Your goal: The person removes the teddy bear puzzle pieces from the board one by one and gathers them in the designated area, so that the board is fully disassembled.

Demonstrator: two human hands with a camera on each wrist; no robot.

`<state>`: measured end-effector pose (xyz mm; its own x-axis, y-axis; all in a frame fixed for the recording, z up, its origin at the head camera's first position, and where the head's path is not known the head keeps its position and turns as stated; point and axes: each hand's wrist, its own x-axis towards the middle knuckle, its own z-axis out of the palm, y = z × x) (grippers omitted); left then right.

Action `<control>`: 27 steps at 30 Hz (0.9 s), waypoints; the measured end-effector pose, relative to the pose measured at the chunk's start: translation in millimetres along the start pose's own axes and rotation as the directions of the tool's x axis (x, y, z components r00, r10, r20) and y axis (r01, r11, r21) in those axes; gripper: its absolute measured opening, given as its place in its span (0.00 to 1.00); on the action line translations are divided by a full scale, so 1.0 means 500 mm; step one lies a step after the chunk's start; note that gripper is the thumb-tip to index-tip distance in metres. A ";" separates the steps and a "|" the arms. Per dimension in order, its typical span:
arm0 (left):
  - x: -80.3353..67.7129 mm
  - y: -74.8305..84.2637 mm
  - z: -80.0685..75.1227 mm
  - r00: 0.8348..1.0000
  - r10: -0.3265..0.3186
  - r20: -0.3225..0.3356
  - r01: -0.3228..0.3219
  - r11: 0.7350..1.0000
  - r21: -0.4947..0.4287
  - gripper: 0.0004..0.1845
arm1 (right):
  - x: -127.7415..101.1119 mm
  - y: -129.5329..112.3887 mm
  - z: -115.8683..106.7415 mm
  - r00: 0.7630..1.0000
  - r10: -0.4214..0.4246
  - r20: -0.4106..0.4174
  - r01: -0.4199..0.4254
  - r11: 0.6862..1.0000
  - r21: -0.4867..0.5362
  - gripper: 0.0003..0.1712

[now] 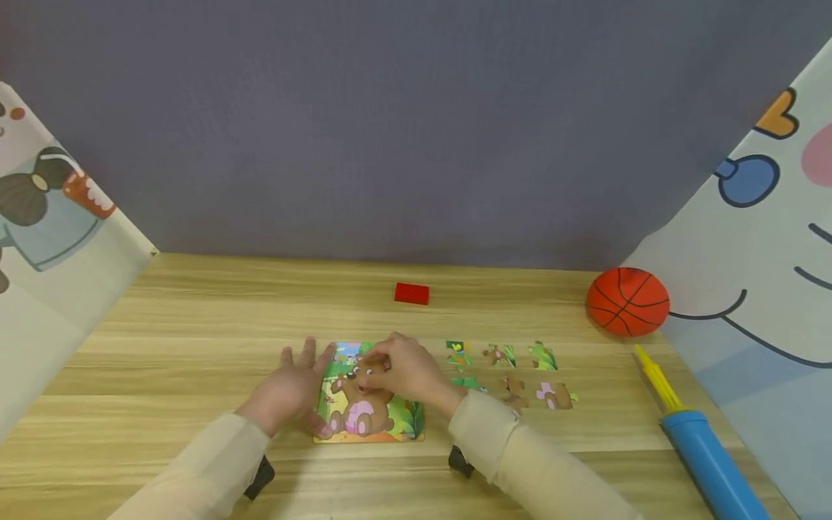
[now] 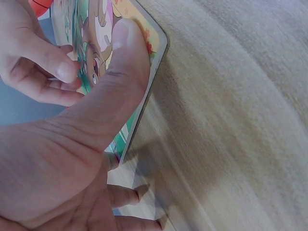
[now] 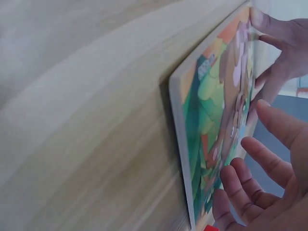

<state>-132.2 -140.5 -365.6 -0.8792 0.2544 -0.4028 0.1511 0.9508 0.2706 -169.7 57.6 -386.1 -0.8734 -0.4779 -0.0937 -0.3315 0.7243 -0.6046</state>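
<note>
A bear jigsaw board (image 1: 370,422) lies flat on the wooden table (image 1: 195,339). My left hand (image 1: 295,386) rests at its left edge with the fingers straight, and its thumb (image 2: 127,53) presses on the board (image 2: 153,72) near a corner. My right hand (image 1: 406,370) is over the board's upper part, fingertips curled and pinching a brown puzzle piece (image 1: 364,370) at the bear's head. The right wrist view shows the board (image 3: 202,110) edge-on, my right hand's fingers (image 3: 250,183) over it and my left hand (image 3: 281,43) beyond. Several loose pieces (image 1: 499,354) lie to the right.
A red block (image 1: 412,293) sits behind the board. An orange ball (image 1: 627,301) is at the back right, with a blue and yellow pump (image 1: 705,451) lying near the right edge. Printed cloth panels stand on both sides, a grey wall behind.
</note>
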 end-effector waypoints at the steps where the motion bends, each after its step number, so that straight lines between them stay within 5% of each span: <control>1: 0.000 0.000 0.000 1.000 0.001 0.000 -0.001 1.000 0.004 0.69 | 0.003 -0.002 0.003 1.000 0.005 0.000 -0.005 1.000 -0.013 0.19; 13: 0.000 -0.003 0.002 1.000 0.009 0.000 -0.009 0.999 0.042 0.69 | 0.022 -0.012 0.025 0.999 -0.046 -0.018 0.043 0.988 -0.150 0.15; 20: 0.001 -0.002 0.002 1.000 0.002 0.000 -0.002 0.999 0.046 0.69 | 0.029 -0.017 0.030 1.000 -0.005 -0.030 0.001 0.992 -0.128 0.11; 27: -0.001 -0.003 0.004 1.000 -0.004 -0.010 0.005 1.000 0.031 0.69 | 0.033 -0.018 0.031 0.999 0.013 -0.052 -0.024 0.979 -0.201 0.30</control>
<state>-131.3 -141.5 -367.5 -0.8842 0.2486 -0.3956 0.1611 0.9570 0.2414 -175.3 35.5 -394.3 -0.8950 -0.4418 -0.0609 -0.3757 0.8204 -0.4310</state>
